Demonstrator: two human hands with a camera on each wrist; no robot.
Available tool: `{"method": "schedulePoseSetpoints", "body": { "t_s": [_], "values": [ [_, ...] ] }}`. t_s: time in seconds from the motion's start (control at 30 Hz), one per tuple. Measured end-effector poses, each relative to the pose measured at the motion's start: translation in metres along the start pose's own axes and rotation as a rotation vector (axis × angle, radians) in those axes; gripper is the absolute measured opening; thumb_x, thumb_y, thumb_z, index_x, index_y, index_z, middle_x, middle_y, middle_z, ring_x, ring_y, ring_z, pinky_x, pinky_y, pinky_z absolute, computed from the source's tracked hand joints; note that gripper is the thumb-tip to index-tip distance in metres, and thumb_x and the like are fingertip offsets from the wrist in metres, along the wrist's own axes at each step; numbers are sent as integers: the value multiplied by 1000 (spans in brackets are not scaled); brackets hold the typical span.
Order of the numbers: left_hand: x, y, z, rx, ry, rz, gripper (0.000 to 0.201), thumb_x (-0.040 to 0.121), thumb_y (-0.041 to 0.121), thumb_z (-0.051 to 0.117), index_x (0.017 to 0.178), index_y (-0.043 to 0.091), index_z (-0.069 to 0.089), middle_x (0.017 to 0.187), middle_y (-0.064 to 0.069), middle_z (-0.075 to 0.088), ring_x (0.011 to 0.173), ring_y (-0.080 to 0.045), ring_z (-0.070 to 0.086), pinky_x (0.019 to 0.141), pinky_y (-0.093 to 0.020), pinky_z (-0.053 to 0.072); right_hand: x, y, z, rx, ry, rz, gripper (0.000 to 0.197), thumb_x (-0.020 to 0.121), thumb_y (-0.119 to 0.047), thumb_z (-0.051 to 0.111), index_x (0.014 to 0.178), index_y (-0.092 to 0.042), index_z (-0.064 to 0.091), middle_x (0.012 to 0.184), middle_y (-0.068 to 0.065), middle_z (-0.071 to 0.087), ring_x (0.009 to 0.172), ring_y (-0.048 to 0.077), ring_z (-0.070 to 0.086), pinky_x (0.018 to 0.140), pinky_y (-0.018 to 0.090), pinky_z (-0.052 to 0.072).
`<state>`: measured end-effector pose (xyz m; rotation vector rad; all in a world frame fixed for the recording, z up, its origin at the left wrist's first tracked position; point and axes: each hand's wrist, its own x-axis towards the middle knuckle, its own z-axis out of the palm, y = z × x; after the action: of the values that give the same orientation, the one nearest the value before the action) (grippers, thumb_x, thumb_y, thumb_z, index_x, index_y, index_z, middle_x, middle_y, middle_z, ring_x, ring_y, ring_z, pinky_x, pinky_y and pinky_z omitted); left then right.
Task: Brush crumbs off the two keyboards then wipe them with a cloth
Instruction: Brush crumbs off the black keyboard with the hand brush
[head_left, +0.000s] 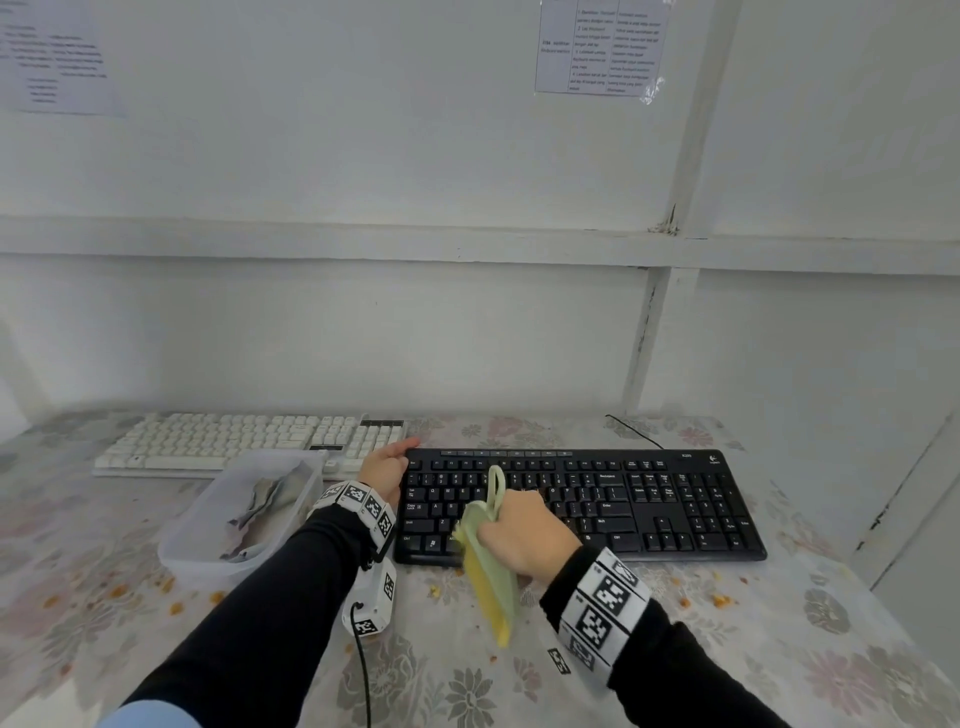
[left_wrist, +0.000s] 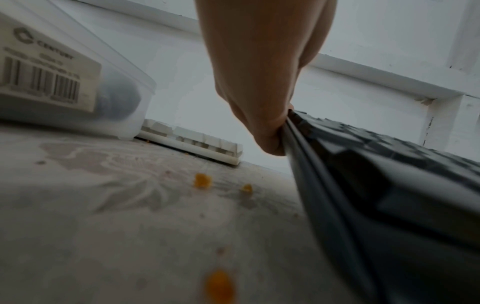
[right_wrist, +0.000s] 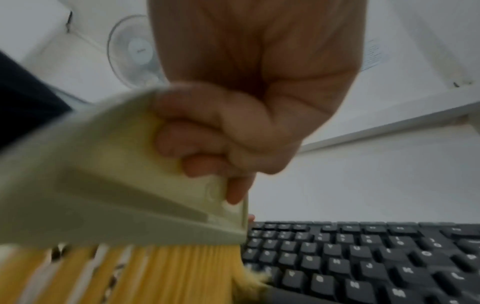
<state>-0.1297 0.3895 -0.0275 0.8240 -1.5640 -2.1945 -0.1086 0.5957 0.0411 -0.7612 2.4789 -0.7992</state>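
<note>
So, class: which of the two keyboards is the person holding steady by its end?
The black keyboard: the left hand grips its left end. The white keyboard, farther back, is untouched.

1. A white panelled wall (head_left: 363, 156) fills the view from nine to three o'clock, crossed by a horizontal batten (head_left: 311, 241).
2. A vertical batten (head_left: 670, 218) with chipped paint stands at one o'clock.
3. Printed paper sheets are stuck to the wall at eleven o'clock (head_left: 57, 57) and one o'clock (head_left: 597, 47).
4. A table with a floral cloth (head_left: 779, 649) spans the six o'clock side.
5. A white fan (right_wrist: 135, 51) shows in the right wrist view at ten o'clock.
6. Light is even and soft.
</note>
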Motion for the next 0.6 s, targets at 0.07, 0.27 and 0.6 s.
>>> {"method": "schedulePoseSetpoints", "body": {
  "t_s": [0.07, 0.27, 0.6],
  "values": [
    [-1, 0, 0, 0, 2, 1, 46, 92, -16, 23, 126, -2, 52, 84, -15, 59, 72, -22, 57, 49, -20, 55, -1, -3, -5, 52, 56, -15, 34, 94, -21, 41, 61, -14, 38, 64, -1, 43, 48, 11, 42, 41, 18, 37],
    [2, -2, -1, 4, 6, 7, 46, 92, -16, 23, 128, -3, 50, 85, -14, 59, 73, -21, 58, 50, -20, 55, 19, -10, -9, 82, 271, -68, 42, 97, -25, 39, 56, -15, 36, 57, -2, 42, 47, 10, 39, 44, 17, 34],
    [0, -1, -2, -17, -16, -15, 45, 93, -15, 23, 127, -2, 50, 88, -15, 60, 75, -22, 59, 46, -21, 53, 28, -12, -16, -78, 158, -103, 43, 96, -29, 42, 57, -13, 37, 55, 0, 40, 45, 12, 36, 44, 19, 32]
  ]
}}
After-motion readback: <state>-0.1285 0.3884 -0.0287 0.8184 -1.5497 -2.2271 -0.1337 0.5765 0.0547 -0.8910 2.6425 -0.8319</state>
